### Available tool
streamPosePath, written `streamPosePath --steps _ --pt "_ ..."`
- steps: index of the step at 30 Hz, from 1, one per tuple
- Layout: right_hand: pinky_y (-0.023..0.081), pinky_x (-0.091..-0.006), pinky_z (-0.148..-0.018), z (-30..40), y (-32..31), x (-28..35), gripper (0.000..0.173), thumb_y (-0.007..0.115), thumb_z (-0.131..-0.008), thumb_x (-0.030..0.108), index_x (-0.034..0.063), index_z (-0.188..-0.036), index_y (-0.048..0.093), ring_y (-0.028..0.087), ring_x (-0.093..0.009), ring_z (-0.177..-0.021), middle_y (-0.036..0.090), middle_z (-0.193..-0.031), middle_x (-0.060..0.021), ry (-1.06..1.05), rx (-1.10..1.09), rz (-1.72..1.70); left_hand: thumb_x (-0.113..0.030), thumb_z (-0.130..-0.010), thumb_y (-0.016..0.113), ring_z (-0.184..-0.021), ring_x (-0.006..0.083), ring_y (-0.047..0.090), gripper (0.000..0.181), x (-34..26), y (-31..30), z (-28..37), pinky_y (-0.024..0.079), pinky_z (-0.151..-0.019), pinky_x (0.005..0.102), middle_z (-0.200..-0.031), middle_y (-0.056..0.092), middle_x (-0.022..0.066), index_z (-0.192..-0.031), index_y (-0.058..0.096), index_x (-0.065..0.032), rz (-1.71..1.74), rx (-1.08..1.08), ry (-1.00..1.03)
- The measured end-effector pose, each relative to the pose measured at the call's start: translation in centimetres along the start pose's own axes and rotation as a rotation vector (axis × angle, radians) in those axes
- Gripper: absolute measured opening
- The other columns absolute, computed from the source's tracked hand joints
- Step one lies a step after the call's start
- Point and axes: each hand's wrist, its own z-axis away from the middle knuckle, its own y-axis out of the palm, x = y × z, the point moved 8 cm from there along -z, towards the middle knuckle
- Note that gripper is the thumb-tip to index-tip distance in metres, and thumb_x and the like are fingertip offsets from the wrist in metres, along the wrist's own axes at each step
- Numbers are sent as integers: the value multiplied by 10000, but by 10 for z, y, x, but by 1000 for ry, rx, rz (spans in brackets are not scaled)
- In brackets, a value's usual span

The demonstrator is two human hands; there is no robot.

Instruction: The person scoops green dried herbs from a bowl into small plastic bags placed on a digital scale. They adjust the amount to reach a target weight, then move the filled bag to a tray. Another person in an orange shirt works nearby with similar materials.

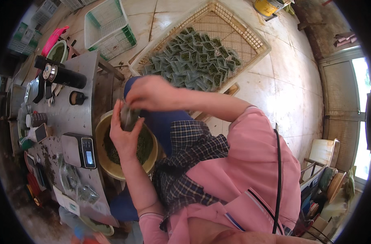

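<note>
My left hand (126,131) holds a small clear plastic bag (129,117) between thumb and fingers, above a yellowish basin (153,157) of loose green leafy material. My right hand (153,93) is at the top of the bag, blurred; its fingertips look pinched together on the bag's upper edge. Left of the basin, on the metal table, sits a digital scale (72,151) with a lit display and nothing on its plate. Behind my right arm, a large woven-pattern plastic crate (243,29) holds many small bags of green material (188,61).
The metal table (81,119) bears a black thermos (68,76), a dark round cap (77,97), a measuring jug (36,119) and plastic bags (69,177). An empty white-and-green crate (112,33) stands on the tiled floor. Another person's hand (98,238) shows at the lower left.
</note>
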Motion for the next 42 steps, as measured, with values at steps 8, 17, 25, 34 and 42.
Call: streamPosePath --steps 8,17,25,34,42 --pt "509 -364 -741 145 -210 -234 223 611 -890 224 22 -972 662 673 -277 -834 685 -870 -168 696 -653 343 -18 -848 644 -1148 227 559 336 108 -30 8 469 -929 347 -1260 583 101 -1183 614 -32 3 -58 -118" --pt "480 -489 -793 263 -226 -360 225 504 -889 206 27 -924 635 621 -411 -912 645 -923 -247 1166 -427 768 34 -863 610 -1060 170 601 259 217 -73 87 471 -934 302 -1148 641 103 -1120 634 12 118 -178 -332" --pt "502 -471 -830 239 -239 -338 220 569 -840 172 43 -995 657 644 -375 -996 670 -1021 -218 1386 -186 888 22 -889 596 -996 157 624 222 240 -148 107 483 -909 284 -1071 666 83 -1108 636 24 89 -349 -440" --pt "470 -502 -849 208 -192 -354 504 522 -796 168 -17 -1263 483 606 -423 -964 619 -1065 -267 1101 -209 864 -53 -913 619 -983 124 621 210 210 -186 102 481 -889 255 -1073 676 72 -1113 649 5 61 -373 -329" --pt "425 -431 -992 137 -68 -243 273 572 -889 109 22 -1145 617 466 -345 -1271 495 -1362 -205 587 -331 431 -82 -842 647 -838 158 660 208 196 -235 116 525 -744 289 -918 706 82 -1043 698 -66 -112 -505 -386"
